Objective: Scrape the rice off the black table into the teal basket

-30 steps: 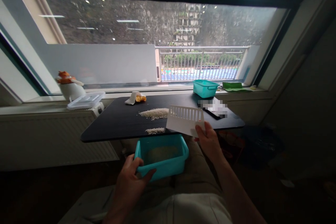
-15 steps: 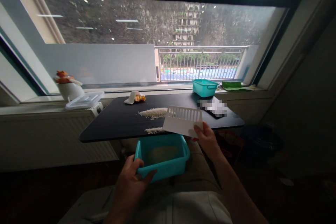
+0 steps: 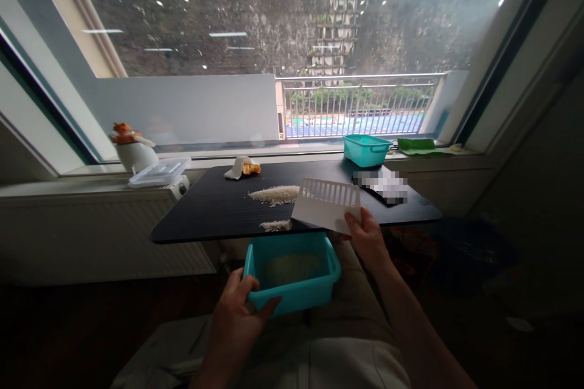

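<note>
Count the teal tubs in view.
2. One teal tub is in the left hand; the other teal tub is at the far edge of the black table, right side.

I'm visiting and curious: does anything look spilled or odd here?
White grains lie loose in two patches on the black table, the smaller near the edge by the teal tub in the left hand. Outside any container, they look spilled.

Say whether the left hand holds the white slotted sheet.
No, the left hand grips a teal tub, while the right hand holds the white slotted sheet.
</note>
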{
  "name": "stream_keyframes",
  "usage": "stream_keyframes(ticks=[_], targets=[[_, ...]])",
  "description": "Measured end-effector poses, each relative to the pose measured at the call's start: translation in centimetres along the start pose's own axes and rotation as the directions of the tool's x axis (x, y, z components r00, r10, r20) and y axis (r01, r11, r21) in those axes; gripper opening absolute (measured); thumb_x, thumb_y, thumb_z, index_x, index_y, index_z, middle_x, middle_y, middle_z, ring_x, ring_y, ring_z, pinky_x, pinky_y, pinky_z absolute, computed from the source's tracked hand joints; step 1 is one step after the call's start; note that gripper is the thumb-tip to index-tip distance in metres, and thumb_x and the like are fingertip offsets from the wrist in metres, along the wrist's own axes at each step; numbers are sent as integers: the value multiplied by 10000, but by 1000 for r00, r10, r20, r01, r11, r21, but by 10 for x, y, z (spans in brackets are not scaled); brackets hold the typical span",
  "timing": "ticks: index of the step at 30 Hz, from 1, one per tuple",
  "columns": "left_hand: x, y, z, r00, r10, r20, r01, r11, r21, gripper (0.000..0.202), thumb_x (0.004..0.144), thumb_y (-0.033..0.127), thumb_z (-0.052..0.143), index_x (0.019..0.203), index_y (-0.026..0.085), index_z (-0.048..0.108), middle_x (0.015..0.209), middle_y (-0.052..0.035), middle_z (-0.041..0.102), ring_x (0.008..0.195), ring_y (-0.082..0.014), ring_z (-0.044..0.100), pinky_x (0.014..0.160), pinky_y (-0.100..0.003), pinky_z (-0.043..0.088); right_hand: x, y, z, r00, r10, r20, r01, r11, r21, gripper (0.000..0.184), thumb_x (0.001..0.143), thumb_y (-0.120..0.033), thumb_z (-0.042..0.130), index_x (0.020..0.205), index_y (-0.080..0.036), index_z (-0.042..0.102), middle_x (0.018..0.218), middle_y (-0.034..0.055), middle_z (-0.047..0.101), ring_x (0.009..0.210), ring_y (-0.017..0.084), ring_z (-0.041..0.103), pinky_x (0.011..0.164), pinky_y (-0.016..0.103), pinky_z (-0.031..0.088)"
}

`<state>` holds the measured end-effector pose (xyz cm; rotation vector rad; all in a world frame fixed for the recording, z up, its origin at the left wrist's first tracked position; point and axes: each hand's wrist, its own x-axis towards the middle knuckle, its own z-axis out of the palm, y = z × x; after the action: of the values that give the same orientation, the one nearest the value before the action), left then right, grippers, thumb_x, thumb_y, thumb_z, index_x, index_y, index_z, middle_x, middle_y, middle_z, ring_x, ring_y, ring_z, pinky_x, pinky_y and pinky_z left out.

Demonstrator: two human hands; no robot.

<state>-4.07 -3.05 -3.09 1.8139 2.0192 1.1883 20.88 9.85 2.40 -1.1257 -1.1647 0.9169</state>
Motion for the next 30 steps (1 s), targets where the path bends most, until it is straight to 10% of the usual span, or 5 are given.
stream_keyframes(ticks=[30], targets=[[1, 2, -2, 999, 29, -18, -29, 1000, -4, 279, 688, 439, 738, 682, 223, 560, 929, 0, 580, 717, -159, 621, 591, -246, 498, -1, -7, 0, 999, 40, 18, -40, 999, 0, 327, 734, -425, 638, 980, -209, 631, 789, 19, 665, 709, 227, 642, 433, 265, 531]])
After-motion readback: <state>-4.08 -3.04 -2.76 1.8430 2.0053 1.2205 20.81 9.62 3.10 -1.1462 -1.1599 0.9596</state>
